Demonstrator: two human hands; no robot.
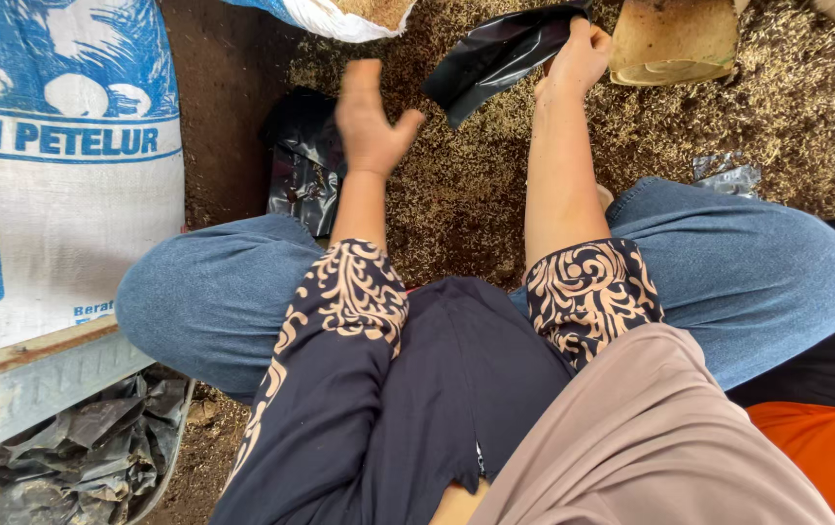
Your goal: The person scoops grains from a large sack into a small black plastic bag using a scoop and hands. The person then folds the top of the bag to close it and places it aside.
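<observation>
Head view, looking straight down past the knees: the right hand (581, 56) is up at the top of the frame, fingers curled and pinched onto one end of a glossy black plastic bag (495, 58). The bag sits to the left of that grip, stretching away from the knuckles, with its long axis slanting from the pinched upper-right end down toward the lower left, where its free end hangs above the ground. It looks flat and folded, not opened out.

The left hand (369, 122) is raised in mid-air, palm turned, fingers spread and thumb out, holding nothing. It is just below and left of the bag's free end, near it but not touching as far as can be seen.

Under both hands lies a loose bed of tan husk-like grain (456, 194) spread over dark soil. Left of the left wrist, a crumpled heap of more black plastic bags (302, 160) rests on the ground beside the knee in blue denim (213, 292).

Far left stands a big white woven sack with blue print (57, 165); another sack's open mouth (339, 15) pokes in at the top edge. Top right, a brown cardboard-like scoop (672, 39) lies on the grain, just beside the right hand. A scrap of clear plastic (726, 173) sits near the right knee. Bottom left, a shallow pan of crumpled dark plastic (87, 452).
</observation>
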